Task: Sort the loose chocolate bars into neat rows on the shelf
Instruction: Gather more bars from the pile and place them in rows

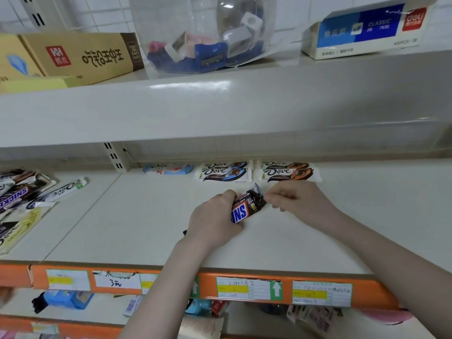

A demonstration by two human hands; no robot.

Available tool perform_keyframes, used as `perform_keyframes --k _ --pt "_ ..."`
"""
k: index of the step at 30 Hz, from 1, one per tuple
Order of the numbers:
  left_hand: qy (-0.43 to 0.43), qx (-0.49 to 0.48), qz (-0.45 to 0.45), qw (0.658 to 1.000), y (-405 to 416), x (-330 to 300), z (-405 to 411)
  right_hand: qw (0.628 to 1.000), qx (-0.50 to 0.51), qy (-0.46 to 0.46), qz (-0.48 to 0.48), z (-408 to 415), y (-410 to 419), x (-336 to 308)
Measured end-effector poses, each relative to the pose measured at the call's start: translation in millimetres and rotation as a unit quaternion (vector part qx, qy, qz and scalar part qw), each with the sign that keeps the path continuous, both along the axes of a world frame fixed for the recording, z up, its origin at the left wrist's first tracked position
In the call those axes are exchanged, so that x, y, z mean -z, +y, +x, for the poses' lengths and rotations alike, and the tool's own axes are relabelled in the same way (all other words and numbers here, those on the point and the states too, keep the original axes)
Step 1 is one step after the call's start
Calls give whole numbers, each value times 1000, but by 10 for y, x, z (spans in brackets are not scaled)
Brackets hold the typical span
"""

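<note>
My left hand (215, 216) is wrapped around a Snickers bar (244, 206) held just above the middle of the white shelf (146, 223). My right hand (293, 201) pinches the far end of the same bar's wrapper. Along the back of the shelf lie a light blue Dove bar (168, 168), a stack of blue-marked Dove bars (223, 171) and a stack of orange-marked Dove bars (288, 171), side by side. A loose heap of Snickers and Dove bars (22, 194) lies at the left end of the shelf.
The upper shelf (220, 106) overhangs the working shelf closely. It carries a brown pencil box (80, 57), a clear bag of sharpeners (208, 40) and a blue eraser box (362, 30). An orange price rail (171, 282) edges the shelf front; goods lie on the shelf below.
</note>
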State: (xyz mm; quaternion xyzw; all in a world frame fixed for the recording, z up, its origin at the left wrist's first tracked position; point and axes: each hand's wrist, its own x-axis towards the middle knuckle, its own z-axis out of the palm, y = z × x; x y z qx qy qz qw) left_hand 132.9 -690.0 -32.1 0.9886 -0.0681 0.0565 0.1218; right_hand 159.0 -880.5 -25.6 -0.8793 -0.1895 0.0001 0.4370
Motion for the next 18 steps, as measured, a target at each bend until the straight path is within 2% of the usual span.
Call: perform_keyframes --k 9,14,18 --pt "-15 6 20 1000 6 18 -45 994 53 53 75 -96 163 53" --pt "-10 -4 7 1000 53 14 -79 990 42 121 65 -127 278 82" --pt "15 -17 -43 999 196 12 -131 970 47 174 166 -146 279 61"
